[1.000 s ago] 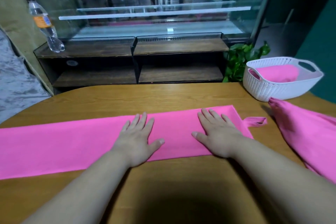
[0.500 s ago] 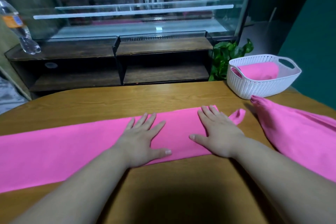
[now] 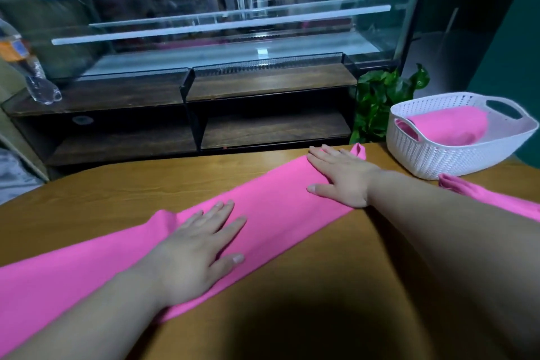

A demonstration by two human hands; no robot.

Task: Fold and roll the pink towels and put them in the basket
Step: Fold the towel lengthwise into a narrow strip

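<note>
Pink towel strip (image 3: 277, 213) lay flat on the tabletop (image 3: 117, 193), long axis running near-left to far-right, with the far end near the basket (image 3: 438, 161). Both hands were flat, fingers straight, pressing it: left hand (image 3: 201, 242) mid-strip, right hand (image 3: 342, 178) just short of the far end. Right was nearer, so the roll likely starts there.
</note>
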